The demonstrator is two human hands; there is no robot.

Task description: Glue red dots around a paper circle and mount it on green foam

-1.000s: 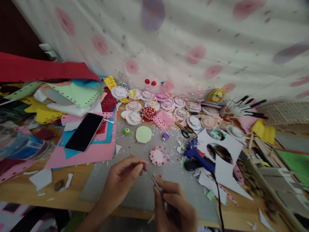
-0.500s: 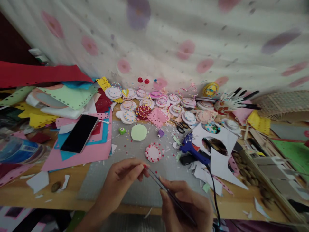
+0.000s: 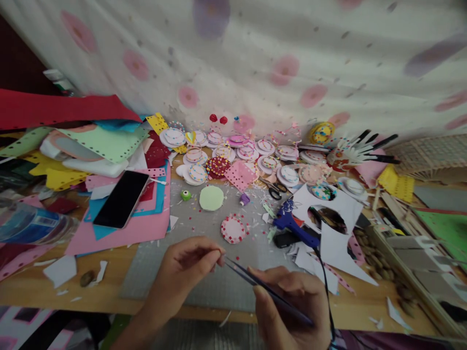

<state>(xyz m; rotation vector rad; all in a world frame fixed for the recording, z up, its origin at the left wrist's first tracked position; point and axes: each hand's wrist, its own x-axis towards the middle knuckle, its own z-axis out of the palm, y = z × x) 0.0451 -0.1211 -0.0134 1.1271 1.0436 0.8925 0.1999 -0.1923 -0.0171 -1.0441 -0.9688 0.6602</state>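
Head view: at lower right, the right hand [image 3: 294,301] grips tweezers [image 3: 280,300], their tips just beside the pinched left hand [image 3: 188,270] at lower centre; whether that holds anything, I cannot tell. The red-starred disc [image 3: 233,229] lies above both, near mid-frame, untouched.

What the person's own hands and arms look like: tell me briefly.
The left hand and left forearm are bare, with no glove, sleeve, watch or bracelet showing. The right hand is ungloved too; its forearm is out of frame. No rings can be made out.
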